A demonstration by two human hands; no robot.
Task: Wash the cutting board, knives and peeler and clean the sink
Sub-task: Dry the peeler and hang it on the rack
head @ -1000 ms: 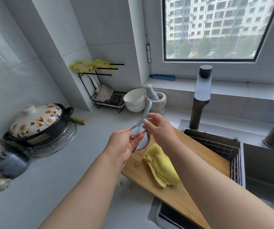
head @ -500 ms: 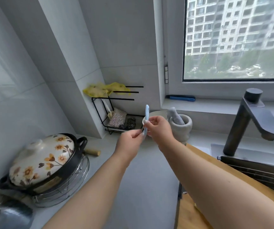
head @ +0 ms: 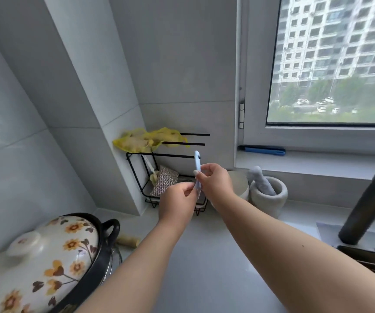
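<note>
Blue peeler (head: 197, 164) upright, pinched by right hand (head: 215, 181), left hand (head: 178, 201) seemingly at its base

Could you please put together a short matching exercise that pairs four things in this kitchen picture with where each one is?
Things:
1. peeler
2. yellow cloth
3. pestle
4. blue knife

Places:
A. on the window sill
B. draped over the black rack's bars
C. held between both hands
D. standing in the stone mortar

Pairs: 1-C, 2-B, 3-D, 4-A. The left hand pinches the peeler's lower end and the right hand grips its handle.
</note>
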